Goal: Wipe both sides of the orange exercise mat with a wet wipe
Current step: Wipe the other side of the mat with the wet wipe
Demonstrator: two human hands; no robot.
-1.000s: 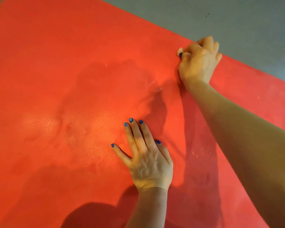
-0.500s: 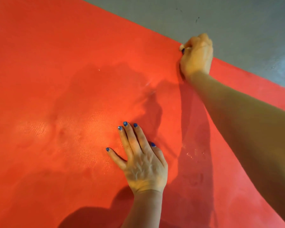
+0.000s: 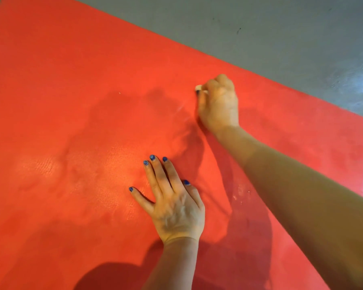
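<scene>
The orange exercise mat [image 3: 71,101] lies flat and fills most of the view. My left hand [image 3: 174,201] rests flat on it near the middle, fingers straight and spread. My right hand [image 3: 219,103] is farther up the mat, a little short of its far edge, fingers curled round a small white wet wipe [image 3: 199,88]. Only a bit of the wipe peeks out by the thumb; the rest is hidden under the hand. Faint damp streaks shine on the mat just left of the right hand.
Grey floor [image 3: 281,38] runs beyond the mat's far edge, across the top right. Small pale specks lie on the mat [image 3: 240,191] between my two arms.
My right hand has drawn back from the mat's far edge toward me with the wipe. My left hand stays planted in the same spot.
</scene>
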